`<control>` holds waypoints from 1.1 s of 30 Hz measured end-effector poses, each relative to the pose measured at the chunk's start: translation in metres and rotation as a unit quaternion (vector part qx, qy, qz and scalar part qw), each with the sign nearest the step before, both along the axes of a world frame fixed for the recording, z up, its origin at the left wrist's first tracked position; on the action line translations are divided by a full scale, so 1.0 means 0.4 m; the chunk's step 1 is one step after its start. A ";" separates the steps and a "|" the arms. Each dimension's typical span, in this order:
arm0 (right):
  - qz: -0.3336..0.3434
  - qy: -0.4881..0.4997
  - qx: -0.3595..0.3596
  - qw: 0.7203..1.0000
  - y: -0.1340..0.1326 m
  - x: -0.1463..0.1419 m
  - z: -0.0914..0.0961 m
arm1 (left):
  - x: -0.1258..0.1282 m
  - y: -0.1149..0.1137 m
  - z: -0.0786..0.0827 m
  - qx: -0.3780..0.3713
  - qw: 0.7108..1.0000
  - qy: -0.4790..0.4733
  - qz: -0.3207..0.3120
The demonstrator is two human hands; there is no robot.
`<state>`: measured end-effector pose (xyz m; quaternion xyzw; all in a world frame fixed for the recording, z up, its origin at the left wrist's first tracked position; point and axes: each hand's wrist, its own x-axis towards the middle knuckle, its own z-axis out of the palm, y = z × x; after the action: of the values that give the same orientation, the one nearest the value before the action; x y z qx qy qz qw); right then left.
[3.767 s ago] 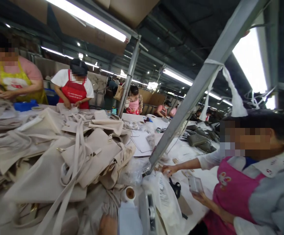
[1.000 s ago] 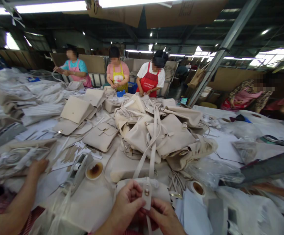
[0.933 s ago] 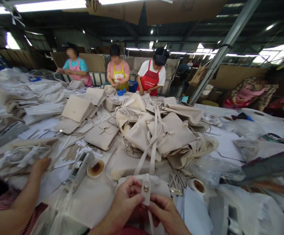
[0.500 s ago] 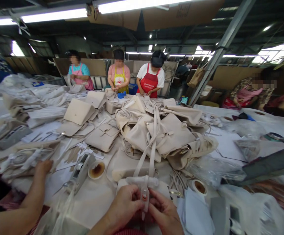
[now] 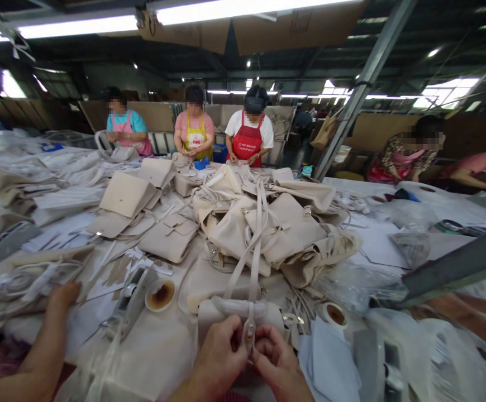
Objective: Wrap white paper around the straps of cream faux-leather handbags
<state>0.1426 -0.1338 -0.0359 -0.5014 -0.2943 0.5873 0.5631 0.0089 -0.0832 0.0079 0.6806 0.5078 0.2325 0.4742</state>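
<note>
Closest to me, the person's left hand [image 5: 222, 352] and right hand [image 5: 279, 357] each had a grip closed by thumb and fingertips on a narrow, pale beige, leather-like strap tab [image 5: 249, 331] with a small shiny buckle. It hung over the front of a soft-looking beige bag [image 5: 210, 319] with a rolled handle. I judged the tab light, bendable and a little smooth, best pinched by its flat edges, clear of the buckle, which might scratch. The bag seemed light too, likely to sag unless held near its top.

To the right stood a white roll with a brown core [image 5: 336, 314], just beside bluish-white sheets [image 5: 330, 357]; at the left, a co-worker's hand [image 5: 67, 293] rested by wrapped beige goods. Beyond, a slumped heap of beige bags [image 5: 263, 223] covered the middle of the white surface [image 5: 341, 183].

Across it worked three aproned people, the nearest to the post in a red apron [image 5: 247, 142]. A slanting grey metal post [image 5: 364, 84] and a bright tube light [image 5: 226, 11] marked the dim hall.
</note>
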 end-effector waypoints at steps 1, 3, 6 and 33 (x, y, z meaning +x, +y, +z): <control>-0.007 0.033 -0.005 0.999 0.000 -0.001 0.005 | 0.004 -0.006 0.008 0.035 0.999 0.026 -0.013; -0.019 0.084 -0.015 0.996 0.000 -0.001 0.016 | 0.009 -0.015 0.021 0.081 0.995 0.049 -0.037; -0.023 0.133 -0.028 0.990 -0.007 0.003 0.029 | 0.007 -0.017 0.028 0.061 0.997 0.038 -0.039; -0.036 0.037 -0.042 0.998 -0.003 -0.016 0.035 | -0.007 -0.014 0.008 -0.320 0.915 -0.244 0.017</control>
<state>0.1363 -0.1352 -0.0220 -0.5122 -0.2303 0.5970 0.5730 0.0059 -0.0889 0.0110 0.4060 0.4348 0.2245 0.7718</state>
